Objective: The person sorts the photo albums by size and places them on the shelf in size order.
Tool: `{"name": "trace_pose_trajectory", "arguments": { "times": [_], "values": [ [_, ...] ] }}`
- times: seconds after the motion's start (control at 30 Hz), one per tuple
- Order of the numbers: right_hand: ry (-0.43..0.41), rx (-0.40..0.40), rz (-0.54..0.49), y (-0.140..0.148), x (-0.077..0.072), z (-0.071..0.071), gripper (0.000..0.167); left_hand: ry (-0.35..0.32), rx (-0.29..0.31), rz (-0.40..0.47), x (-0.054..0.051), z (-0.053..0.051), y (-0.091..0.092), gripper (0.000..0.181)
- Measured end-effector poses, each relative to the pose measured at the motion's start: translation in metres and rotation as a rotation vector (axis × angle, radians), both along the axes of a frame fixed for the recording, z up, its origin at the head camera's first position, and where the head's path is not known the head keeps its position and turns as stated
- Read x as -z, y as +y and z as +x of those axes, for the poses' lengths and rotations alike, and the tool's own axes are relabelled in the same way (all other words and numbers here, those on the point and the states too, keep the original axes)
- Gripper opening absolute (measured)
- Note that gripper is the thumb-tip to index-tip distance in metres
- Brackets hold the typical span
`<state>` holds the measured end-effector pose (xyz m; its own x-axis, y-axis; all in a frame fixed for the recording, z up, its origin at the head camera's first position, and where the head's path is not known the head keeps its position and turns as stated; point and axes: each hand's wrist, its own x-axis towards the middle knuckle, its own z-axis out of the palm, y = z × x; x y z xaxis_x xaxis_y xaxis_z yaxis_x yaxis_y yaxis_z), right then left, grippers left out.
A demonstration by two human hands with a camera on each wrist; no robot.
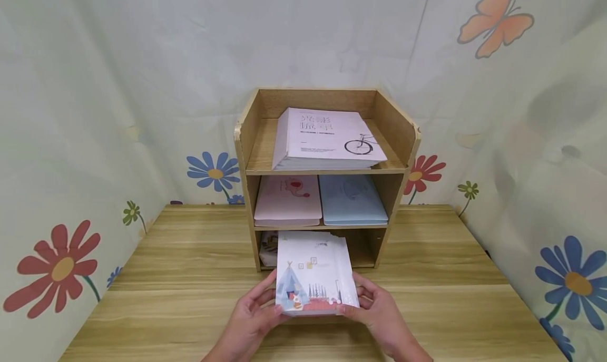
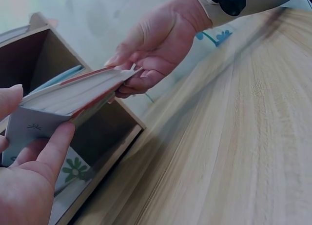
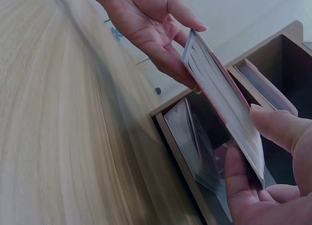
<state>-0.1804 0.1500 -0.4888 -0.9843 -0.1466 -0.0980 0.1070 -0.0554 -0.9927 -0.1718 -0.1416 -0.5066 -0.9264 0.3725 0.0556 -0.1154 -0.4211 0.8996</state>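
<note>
Both hands hold a white book (image 1: 315, 272) with a tent and a room drawn on its cover, in front of the shelf unit's bottom compartment. My left hand (image 1: 251, 314) grips its left near corner, thumb on top and fingers beneath. At the opposite corner my right hand (image 1: 379, 314) pinches it in the same way. In the left wrist view the page block of the book (image 2: 83, 91) shows between its covers. The right wrist view shows the book (image 3: 224, 98) tilted, off the table, its far end near the bottom compartment.
The wooden shelf unit (image 1: 248, 156) stands at the table's back. A thick white book with a bicycle (image 1: 332, 135) lies on top. Pink folders (image 1: 288, 201) and blue folders (image 1: 353, 201) fill the middle shelf. Another item (image 1: 268, 248) sits at the bottom left. Wooden table (image 1: 189, 277) surrounds the unit.
</note>
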Motion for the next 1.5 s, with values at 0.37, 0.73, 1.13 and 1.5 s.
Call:
{"name": "trace_pose_trajectory", "arguments": {
  "times": [0.37, 0.73, 1.13, 1.5],
  "values": [
    [0.018, 0.078, 0.063, 0.01, 0.002, -0.006, 0.079, -0.088, -0.043, 0.014, 0.0, -0.005, 0.014, 0.084],
    [0.025, 0.107, 0.077, 0.018, 0.007, -0.014, 0.077, -0.093, -0.065, 0.031, 0.008, -0.018, 0.026, 0.081],
    [0.013, 0.15, 0.075, 0.027, 0.013, -0.022, 0.082, -0.04, -0.045, 0.038, 0.015, -0.032, 0.036, 0.081],
    [0.013, 0.144, 0.037, 0.034, 0.018, -0.026, 0.079, -0.062, -0.016, 0.02, 0.022, -0.041, 0.043, 0.08]
  ]
}}
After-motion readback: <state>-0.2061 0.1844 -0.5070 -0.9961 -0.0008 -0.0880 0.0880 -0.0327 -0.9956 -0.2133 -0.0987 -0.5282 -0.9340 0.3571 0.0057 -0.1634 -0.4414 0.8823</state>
